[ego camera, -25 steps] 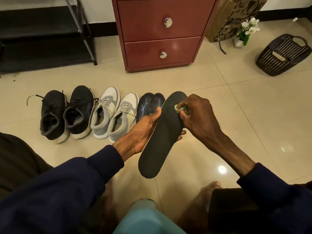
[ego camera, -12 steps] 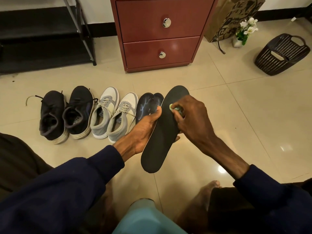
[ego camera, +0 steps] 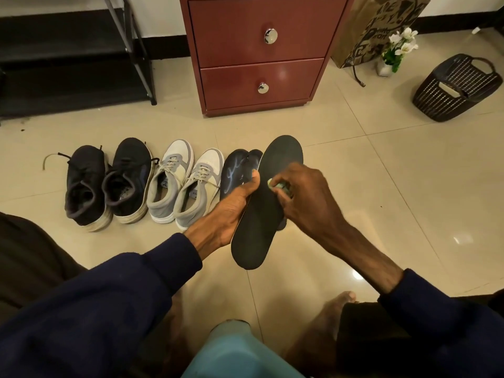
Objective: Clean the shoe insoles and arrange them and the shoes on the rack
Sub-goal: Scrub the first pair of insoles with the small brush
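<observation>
My left hand (ego camera: 231, 211) grips a long black insole (ego camera: 263, 225) by its left edge and holds it above the floor, toe end pointing away. My right hand (ego camera: 305, 197) presses a small pale green cloth (ego camera: 275, 184) against the insole's middle. On the floor behind lie two dark insoles with pale markings (ego camera: 237, 170). To their left stand a pair of grey and white sneakers (ego camera: 185, 186) and a pair of black sneakers (ego camera: 109, 184), all in a row. The black shoe rack (ego camera: 68, 64) stands at the far left.
A red-brown two-drawer cabinet (ego camera: 261, 53) stands straight ahead. A brown paper bag (ego camera: 373, 28), a small vase of white flowers (ego camera: 395, 50) and a dark woven basket (ego camera: 458, 88) sit at the far right. A light blue object (ego camera: 237, 353) lies between my knees. My bare foot (ego camera: 335, 309) rests on the tiles.
My right hand has slid the cloth down the insole from near the toe toward the middle. The left hand has lifted the insole slightly and kept its grip.
</observation>
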